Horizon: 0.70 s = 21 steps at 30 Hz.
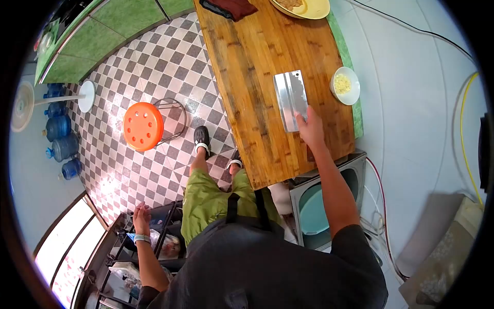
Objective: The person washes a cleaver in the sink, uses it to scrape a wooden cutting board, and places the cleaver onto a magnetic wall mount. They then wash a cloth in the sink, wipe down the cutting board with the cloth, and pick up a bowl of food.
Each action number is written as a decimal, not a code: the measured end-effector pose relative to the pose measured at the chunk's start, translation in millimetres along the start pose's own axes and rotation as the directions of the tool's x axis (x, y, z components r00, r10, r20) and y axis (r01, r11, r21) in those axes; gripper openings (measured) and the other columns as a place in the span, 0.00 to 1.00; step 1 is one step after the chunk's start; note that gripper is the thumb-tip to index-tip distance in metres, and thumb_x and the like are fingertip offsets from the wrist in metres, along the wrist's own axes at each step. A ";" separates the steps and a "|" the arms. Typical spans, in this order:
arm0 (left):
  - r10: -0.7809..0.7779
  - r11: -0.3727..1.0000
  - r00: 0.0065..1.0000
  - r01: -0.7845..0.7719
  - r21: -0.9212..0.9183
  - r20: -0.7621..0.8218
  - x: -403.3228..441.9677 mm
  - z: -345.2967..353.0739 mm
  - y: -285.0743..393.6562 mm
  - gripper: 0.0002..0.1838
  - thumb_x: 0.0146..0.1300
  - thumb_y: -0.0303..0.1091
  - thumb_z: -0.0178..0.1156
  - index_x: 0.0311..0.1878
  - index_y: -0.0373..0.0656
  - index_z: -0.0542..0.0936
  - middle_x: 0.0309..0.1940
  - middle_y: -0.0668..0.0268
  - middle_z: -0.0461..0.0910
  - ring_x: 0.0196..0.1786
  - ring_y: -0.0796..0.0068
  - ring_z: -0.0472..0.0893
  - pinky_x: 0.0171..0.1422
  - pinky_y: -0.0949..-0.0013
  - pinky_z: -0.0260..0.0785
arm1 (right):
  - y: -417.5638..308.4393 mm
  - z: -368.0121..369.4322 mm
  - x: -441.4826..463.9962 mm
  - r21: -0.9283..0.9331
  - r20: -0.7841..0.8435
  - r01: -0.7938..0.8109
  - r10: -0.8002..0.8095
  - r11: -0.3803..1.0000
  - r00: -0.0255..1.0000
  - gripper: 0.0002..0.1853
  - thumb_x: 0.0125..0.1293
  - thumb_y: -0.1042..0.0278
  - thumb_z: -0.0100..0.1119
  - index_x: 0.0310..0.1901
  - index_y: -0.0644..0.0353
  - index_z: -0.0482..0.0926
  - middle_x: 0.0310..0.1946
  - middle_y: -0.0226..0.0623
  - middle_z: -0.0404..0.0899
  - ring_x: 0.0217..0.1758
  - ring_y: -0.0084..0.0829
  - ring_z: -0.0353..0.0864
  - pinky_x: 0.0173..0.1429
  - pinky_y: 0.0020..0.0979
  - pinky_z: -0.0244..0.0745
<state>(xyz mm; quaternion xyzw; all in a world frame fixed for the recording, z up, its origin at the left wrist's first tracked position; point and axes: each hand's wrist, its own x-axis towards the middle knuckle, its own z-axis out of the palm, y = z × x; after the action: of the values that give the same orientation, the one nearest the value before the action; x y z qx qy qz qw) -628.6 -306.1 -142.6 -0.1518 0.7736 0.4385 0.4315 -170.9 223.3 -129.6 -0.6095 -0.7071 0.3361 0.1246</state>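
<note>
My right hand (312, 130) grips a cleaver (290, 98) at the handle end, with thumb and forefinger on the back of its blade. The wide metal blade lies over the wooden table (247, 113), its flat side facing up. Right of the blade stands a white bowl (354, 97) holding finely chopped pale yellow bits (341, 84). Away from the table, at lower left, my left hand (141, 219) hangs beside a dark rack, with nothing visible in it and its fingers loosely apart.
A yellow dish (319, 11) with pinkish-brown food and a dark red cloth (231, 7) lie at the table's far end. A sink with a turquoise basin (313, 211) adjoins the near right corner. An orange stool (143, 126) stands left; a black rack (162, 226) is behind.
</note>
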 end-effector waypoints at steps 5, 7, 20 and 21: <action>0.014 1.000 0.998 -0.015 0.005 0.065 13.2 1.7 -2.5 0.14 0.72 0.39 0.56 0.57 0.47 0.80 0.42 0.72 0.82 0.39 0.82 0.78 0.41 0.77 0.67 | -23.8 31.9 -28.8 -0.079 0.117 0.089 -0.079 0.993 0.990 0.17 0.69 0.57 0.58 0.44 0.65 0.70 0.32 0.60 0.79 0.39 0.64 0.79 0.40 0.53 0.73; 0.045 0.999 0.991 -0.046 0.005 0.128 12.6 9.7 10.0 0.15 0.72 0.40 0.57 0.57 0.48 0.80 0.42 0.72 0.82 0.41 0.82 0.78 0.43 0.76 0.67 | -32.7 32.5 -37.2 -0.019 0.147 0.127 -0.123 0.992 0.982 0.18 0.69 0.57 0.58 0.42 0.65 0.70 0.31 0.62 0.78 0.38 0.66 0.78 0.39 0.55 0.72; 0.110 0.955 0.978 -0.154 0.253 0.179 14.8 66.0 84.8 0.15 0.71 0.40 0.56 0.58 0.50 0.79 0.45 0.71 0.81 0.46 0.78 0.78 0.50 0.70 0.69 | -34.5 43.1 -46.4 -0.071 0.075 0.008 -0.003 0.997 0.997 0.17 0.68 0.56 0.58 0.44 0.63 0.70 0.35 0.60 0.80 0.42 0.64 0.79 0.44 0.57 0.73; 0.114 0.956 0.972 -0.164 0.244 0.207 16.8 68.5 89.5 0.16 0.71 0.40 0.56 0.59 0.50 0.78 0.46 0.71 0.81 0.46 0.78 0.78 0.51 0.69 0.69 | -45.3 45.2 -52.4 -0.085 0.117 -0.009 0.019 0.996 0.993 0.16 0.68 0.57 0.57 0.44 0.62 0.69 0.35 0.60 0.80 0.42 0.64 0.79 0.45 0.58 0.72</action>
<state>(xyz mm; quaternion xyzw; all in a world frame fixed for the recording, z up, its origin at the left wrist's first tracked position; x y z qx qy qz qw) -656.6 -197.3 -123.6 0.0036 0.7882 0.3753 0.4877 -220.8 157.8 -122.6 -0.5984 -0.7225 0.3422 0.0542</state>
